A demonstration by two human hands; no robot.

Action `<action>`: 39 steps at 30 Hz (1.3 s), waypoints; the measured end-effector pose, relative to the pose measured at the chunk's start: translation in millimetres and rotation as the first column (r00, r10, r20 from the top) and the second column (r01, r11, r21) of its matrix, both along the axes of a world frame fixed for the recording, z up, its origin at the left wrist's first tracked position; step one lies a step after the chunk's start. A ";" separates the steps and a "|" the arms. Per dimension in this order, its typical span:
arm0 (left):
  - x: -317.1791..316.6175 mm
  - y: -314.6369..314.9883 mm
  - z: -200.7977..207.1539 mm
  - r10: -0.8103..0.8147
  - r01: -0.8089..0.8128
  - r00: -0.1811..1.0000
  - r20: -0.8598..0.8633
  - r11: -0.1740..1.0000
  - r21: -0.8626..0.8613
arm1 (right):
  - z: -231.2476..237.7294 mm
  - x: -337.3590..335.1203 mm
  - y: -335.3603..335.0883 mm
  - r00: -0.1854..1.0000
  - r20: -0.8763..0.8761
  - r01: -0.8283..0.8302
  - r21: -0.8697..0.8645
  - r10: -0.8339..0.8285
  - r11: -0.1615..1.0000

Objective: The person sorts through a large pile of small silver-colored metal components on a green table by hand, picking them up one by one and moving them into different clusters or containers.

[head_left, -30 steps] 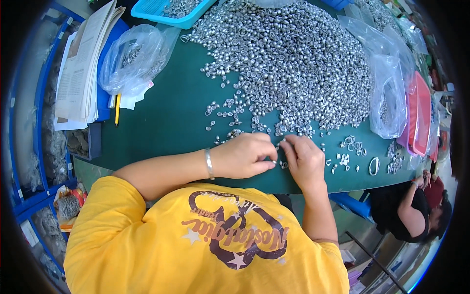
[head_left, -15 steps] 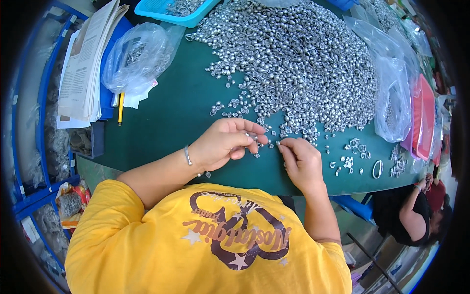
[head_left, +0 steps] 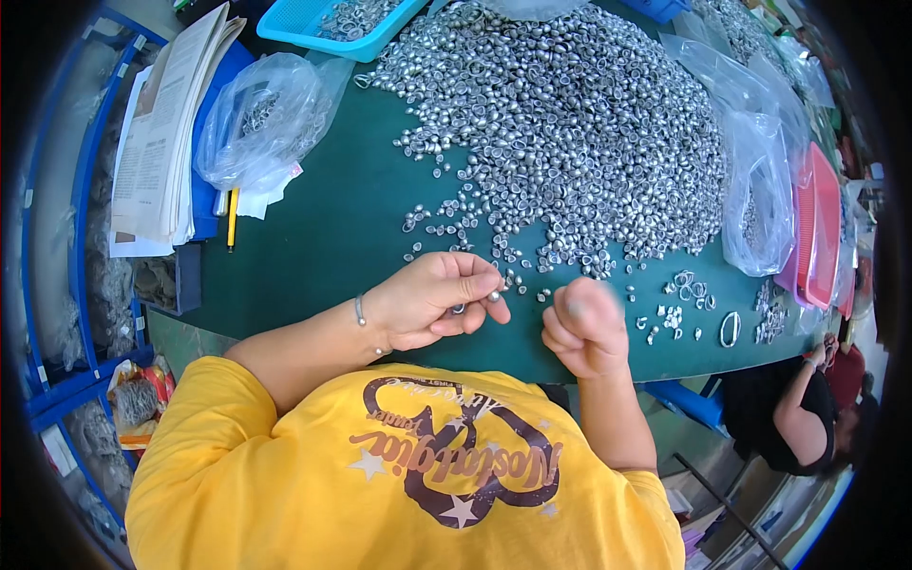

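Observation:
A big heap of small silver domed metal pieces (head_left: 570, 133) spreads over the green table (head_left: 323, 228). In front of its near edge, my left hand (head_left: 432, 299) is closed, palm turned inward. A few of these silver pieces (head_left: 494, 296) show between its thumb and curled fingers. To the right of it, my right hand (head_left: 584, 328) is raised with its fingers curled in. Its thumb and fingertips are smeared by motion, so anything inside cannot be made out. Several stray pieces (head_left: 514, 280) lie on the table between the two hands and the heap.
Small sorted groups of metal parts (head_left: 672, 321) and a ring-shaped bangle (head_left: 730, 330) lie at right. Clear plastic bags (head_left: 757, 209) and a red basket (head_left: 822, 228) stand beyond. A blue basket (head_left: 328, 38), bagged parts (head_left: 271, 119) and papers (head_left: 161, 142) are at left. Another person (head_left: 788, 413) sits far right.
My right hand has curled up and shifted slightly away from my left. My left hand has moved a little nearer to me, its fingers closing in around the silver pieces.

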State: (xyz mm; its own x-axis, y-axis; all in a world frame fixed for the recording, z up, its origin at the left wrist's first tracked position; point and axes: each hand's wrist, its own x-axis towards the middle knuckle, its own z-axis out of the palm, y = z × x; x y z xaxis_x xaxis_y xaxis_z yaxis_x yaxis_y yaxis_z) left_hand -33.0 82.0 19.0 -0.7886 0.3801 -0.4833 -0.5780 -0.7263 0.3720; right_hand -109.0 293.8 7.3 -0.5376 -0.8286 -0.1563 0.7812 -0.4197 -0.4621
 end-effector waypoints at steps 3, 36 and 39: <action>-0.9 0.9 -2.7 0.035 -0.039 0.998 0.053 0.997 0.069 | 7.7 -5.6 -0.9 0.997 0.071 0.037 -0.060 -0.033 0.998; -42.0 -39.2 -1.1 -0.417 -0.488 0.809 -0.414 -0.085 -0.869 | 9.2 -37.2 -23.5 0.004 -0.808 0.779 0.372 0.589 0.504; -44.3 -35.7 0.3 -0.522 -0.572 0.721 -0.456 -0.077 -0.816 | 5.9 -39.8 -30.5 -0.041 -0.800 0.806 0.328 0.599 0.493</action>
